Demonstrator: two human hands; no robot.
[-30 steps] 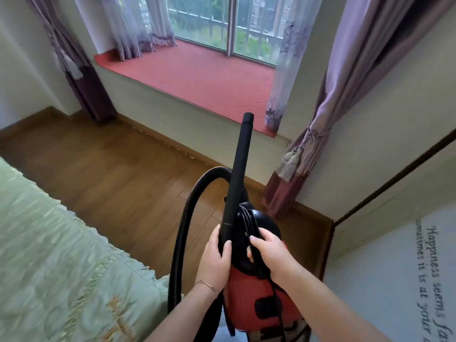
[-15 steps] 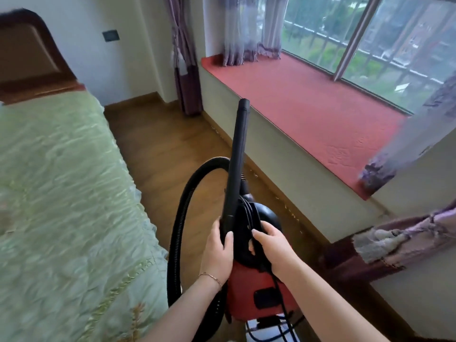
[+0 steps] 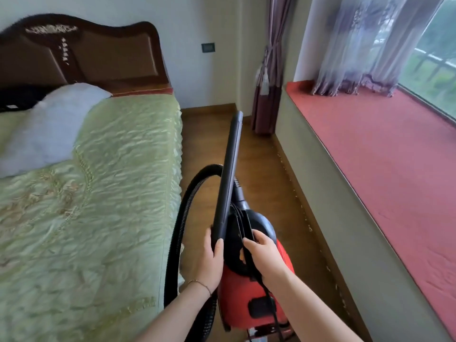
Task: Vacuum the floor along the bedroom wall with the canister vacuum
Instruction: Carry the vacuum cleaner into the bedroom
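None of the brown wooden floor [image 3: 261,169] along the wall looks vacuumed yet, I judge: the red-and-black canister vacuum [image 3: 246,290] sits low before me, its long black rigid wand [image 3: 228,178] pointing up, nozzle off the floor. My left hand [image 3: 213,264] has its fingers wrapped round the wand's lower end; my right hand [image 3: 265,254] grips the bundled black cord [image 3: 243,223] atop the canister. The ribbed black hose [image 3: 181,225] loops out beside the green quilted bed [image 3: 98,193]. Open room is one narrow floor lane between the bed's edge and the pale wall [image 3: 333,206] under the red window ledge [image 3: 382,169], ending at the purple curtain [image 3: 265,112].
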